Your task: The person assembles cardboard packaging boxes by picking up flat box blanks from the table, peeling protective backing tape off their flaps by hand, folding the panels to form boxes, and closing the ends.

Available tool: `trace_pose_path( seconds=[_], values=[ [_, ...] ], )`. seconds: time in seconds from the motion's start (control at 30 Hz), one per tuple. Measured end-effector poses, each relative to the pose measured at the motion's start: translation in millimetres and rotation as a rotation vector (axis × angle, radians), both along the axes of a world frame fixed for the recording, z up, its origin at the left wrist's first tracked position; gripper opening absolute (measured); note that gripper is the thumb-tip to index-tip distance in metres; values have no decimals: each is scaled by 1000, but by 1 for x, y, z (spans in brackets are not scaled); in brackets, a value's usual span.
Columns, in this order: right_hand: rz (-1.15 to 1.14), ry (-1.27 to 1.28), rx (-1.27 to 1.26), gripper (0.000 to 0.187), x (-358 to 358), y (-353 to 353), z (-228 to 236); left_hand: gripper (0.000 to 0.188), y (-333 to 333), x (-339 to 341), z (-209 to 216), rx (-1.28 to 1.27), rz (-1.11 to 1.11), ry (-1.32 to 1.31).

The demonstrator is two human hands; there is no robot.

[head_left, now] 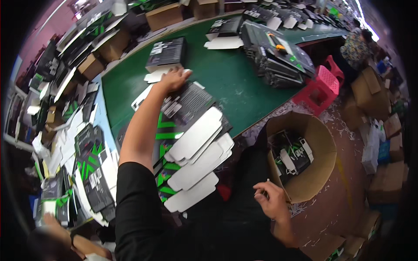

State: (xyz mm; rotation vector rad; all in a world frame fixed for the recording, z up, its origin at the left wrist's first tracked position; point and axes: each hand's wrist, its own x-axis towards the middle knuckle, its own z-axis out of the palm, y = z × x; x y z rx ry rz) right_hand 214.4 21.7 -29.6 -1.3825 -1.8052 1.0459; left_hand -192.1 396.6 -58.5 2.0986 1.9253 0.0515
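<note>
Left hand: palm down at the upper centre-left of the frame, on the far end of the flat black-and-green cartons (191, 104); the left hand (174, 79) has its fingers spread a little, and I can't tell whether they pinch a sheet.
Right hand: lower centre-right; the right hand (271, 200) has loosely bent fingers, and I can't tell whether they hold anything.
Carton pile: centre of the frame, on the green table (228, 93), with three fanned groups of white flaps (196, 135) toward the lower middle.
Flap direction: long axes slant from lower left to upper right, roughly parallel.
Other stacks on the table: three; a small stack (166, 52) just beyond the left hand, a second stack (225, 28) at upper centre, and a tall stack (261, 65) at upper right.
On the tall stack: one orange-and-black tool (278, 45).
Container: one open-topped cardboard box (320, 152), right of centre.
Inside it: black carton pieces (298, 158) with white and green parts, too jumbled to count.
</note>
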Motion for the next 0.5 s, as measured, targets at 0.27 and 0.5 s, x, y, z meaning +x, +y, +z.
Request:
trace_pose_path(
  seconds=[0.27, 0.5],
  values=[
    [-88, -64, -20, 24, 8, 14, 10, 76, 74, -4, -11, 96, 64, 19],
    [18, 1, -3, 46, -106, 275, 22, 55, -93, 20, 79, 176, -3, 178]
  ],
)
